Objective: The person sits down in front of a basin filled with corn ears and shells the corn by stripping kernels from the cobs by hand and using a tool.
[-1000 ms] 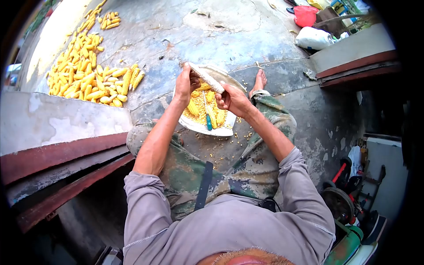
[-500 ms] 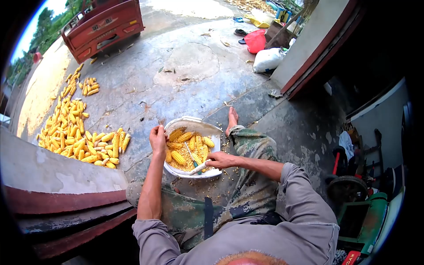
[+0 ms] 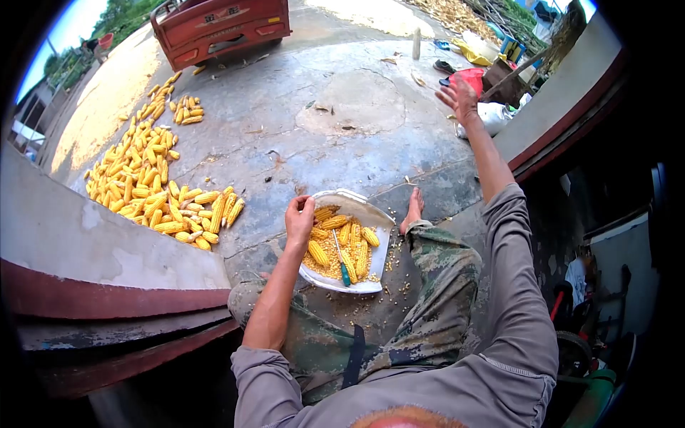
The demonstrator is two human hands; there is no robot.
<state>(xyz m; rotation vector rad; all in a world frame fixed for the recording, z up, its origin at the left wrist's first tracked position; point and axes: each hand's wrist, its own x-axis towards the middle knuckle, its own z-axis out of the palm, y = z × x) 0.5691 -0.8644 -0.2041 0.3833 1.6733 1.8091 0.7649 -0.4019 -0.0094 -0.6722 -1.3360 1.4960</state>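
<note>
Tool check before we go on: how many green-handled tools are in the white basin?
1: the green-handled tool lies on loose corn kernels in the white basin. Others could be hidden beneath the kernels.

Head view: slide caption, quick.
Bare right hand outstretched, bare left hand at a white, curved-rim tub of yellow corn cobs.

bright daylight, dark corners, curved wide-angle edges
</note>
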